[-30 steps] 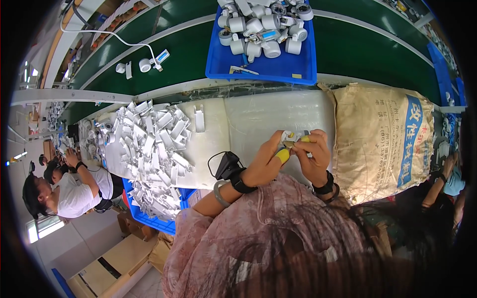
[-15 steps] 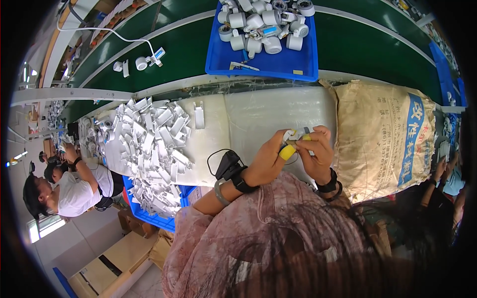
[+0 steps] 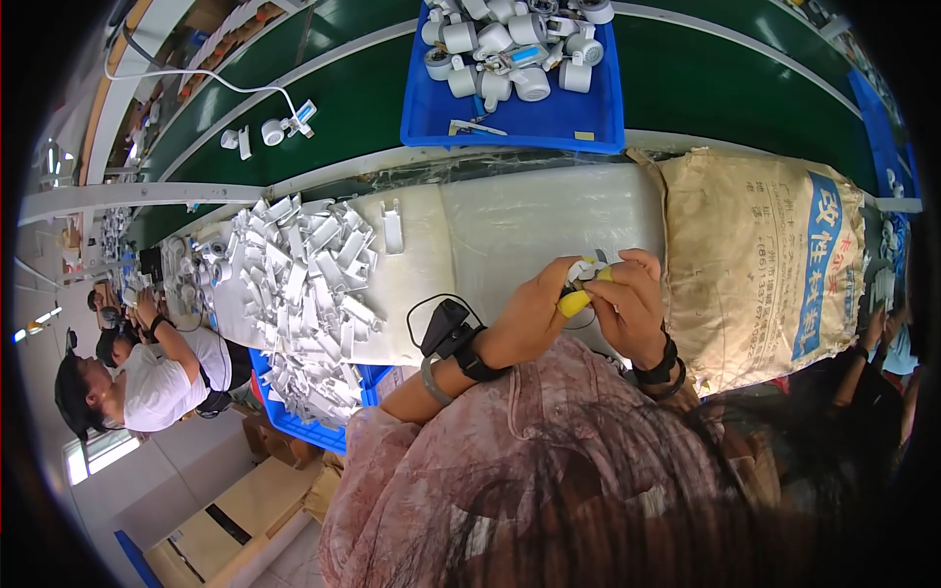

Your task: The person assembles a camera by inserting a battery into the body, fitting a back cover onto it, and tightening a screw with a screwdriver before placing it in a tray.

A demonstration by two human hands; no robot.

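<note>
Glossy white plastic parts (image 3: 309, 284), smooth blue plastic tray (image 3: 520, 122), coarse woven sack (image 3: 760, 265), matt green belt (image 3: 706, 83).

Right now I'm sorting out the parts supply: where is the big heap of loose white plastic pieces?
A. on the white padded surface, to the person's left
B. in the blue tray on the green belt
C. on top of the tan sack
A: the heap of white pieces lies on the white padded surface, left of the left hand and right hand, spilling toward a blue bin.

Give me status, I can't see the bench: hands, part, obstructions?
Left hand grips yellow-handled tool. Right hand pinches small white part against it. Pile of white parts off left, nothing blocking.
</note>
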